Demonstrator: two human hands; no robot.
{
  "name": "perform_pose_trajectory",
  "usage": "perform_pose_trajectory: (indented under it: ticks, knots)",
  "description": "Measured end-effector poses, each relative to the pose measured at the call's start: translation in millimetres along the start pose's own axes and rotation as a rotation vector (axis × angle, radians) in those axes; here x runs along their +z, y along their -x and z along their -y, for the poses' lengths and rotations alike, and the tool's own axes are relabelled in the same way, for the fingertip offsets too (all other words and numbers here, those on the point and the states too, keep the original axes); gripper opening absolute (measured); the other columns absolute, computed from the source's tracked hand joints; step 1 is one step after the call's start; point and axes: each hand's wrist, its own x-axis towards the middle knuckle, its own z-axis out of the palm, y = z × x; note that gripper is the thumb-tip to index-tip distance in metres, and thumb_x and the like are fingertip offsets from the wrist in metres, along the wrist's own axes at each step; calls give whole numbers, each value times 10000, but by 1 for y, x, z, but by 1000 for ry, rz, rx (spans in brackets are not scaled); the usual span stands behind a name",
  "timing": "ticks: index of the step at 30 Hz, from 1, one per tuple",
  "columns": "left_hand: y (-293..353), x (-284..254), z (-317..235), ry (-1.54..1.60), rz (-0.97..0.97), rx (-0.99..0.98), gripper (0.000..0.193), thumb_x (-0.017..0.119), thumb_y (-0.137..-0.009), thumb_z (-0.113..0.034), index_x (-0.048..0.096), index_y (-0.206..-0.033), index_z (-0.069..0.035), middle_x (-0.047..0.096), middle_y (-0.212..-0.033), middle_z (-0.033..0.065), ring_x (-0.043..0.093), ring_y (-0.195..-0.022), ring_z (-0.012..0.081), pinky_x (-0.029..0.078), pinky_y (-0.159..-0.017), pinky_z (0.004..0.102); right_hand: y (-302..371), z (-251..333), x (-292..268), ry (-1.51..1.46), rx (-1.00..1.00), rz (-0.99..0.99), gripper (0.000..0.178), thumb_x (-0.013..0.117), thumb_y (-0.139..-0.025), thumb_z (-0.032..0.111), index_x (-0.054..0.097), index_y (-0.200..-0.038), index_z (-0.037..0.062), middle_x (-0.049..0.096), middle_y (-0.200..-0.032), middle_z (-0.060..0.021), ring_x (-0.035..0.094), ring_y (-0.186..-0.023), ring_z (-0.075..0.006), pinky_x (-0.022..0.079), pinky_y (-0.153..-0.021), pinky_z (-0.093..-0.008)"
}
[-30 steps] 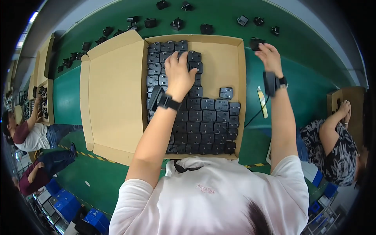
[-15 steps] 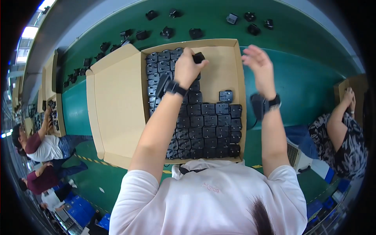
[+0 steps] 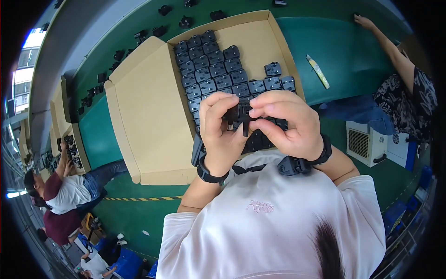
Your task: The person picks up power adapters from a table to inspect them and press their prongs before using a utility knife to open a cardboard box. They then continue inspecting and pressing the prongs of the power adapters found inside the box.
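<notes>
A black plug adapter (image 3: 243, 111) is held close to my chest, over the near part of an open cardboard box (image 3: 291, 56). My left hand (image 3: 216, 124) pinches its left side, and my right hand (image 3: 290, 123) grips the right side with thumb and fingers. Fingers cover much of the adapter. Beneath and beyond the hands, rows of black plug adapters (image 3: 201, 62) fill the left and near parts of the box. One adapter (image 3: 272, 69) sits at the far edge of the near rows. Bare cardboard shows in the box's far right part.
The box's lid (image 3: 146, 111) lies folded out to the left. Loose black adapters (image 3: 185, 22) are scattered beyond the box. A slim yellow-and-white object (image 3: 318, 72) lies on the green mat to the right. A co-worker's arm (image 3: 385, 42) reaches over the table at far right.
My left hand has come back from the far part of the box with an adapter. My right hand has moved in from the right and now grips it too. The view has shifted.
</notes>
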Motion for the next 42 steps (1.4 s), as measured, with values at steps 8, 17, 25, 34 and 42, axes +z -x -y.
perform_pose_trajectory:
  ticks: [8, 17, 25, 34, 42]
  knots:
    - [40, -41, -27, -158, -79, 90, 494, 801, -593, -62, 557, -1023, -66, 521, -1006, 109, 539, -843, 209, 472, -638, 270, 10, 41, 46, 87, -135, 23, 500, 612, -682, -166, 459, -1107, 51, 592, -960, -165, 612, -794, -210, 502, -694, -287]
    - [76, -82, -41, -175, -133, 84, 498, 788, -598, -23, 571, -1045, -55, 541, -985, 102, 549, -800, 185, 463, -572, 246, 32, 70, 88, -9, -10, 61, 609, 584, -678, -178, 406, -1193, 93, 567, -985, -153, 588, -797, -187, 479, -650, -271]
    - [102, -114, -50, -152, -164, 59, 509, 796, -584, -28, 573, -1041, -61, 543, -977, 95, 553, -784, 182, 465, -569, 251, 44, 90, 123, -32, -51, 72, 668, 581, -685, -177, 368, -1252, 103, 545, -1019, -166, 574, -773, -170, 463, -632, -249]
    - [100, -117, -33, -167, -178, 97, 497, 759, -591, 19, 561, -1043, -43, 531, -1000, 112, 561, -822, 226, 478, -615, 271, 45, 88, 134, 127, 13, 82, 478, 596, -707, -118, 493, -1142, 53, 545, -1058, -147, 565, -804, -162, 449, -655, -235]
    - [71, -76, 30, 238, 4, -408, 524, 715, -639, -3, 514, -1123, -11, 504, -1088, 140, 525, -987, 273, 472, -777, 300, 15, 15, 89, 287, 360, 266, 279, 614, -794, 60, 568, -1067, 19, 597, -989, -94, 581, -771, -147, 461, -640, -228]
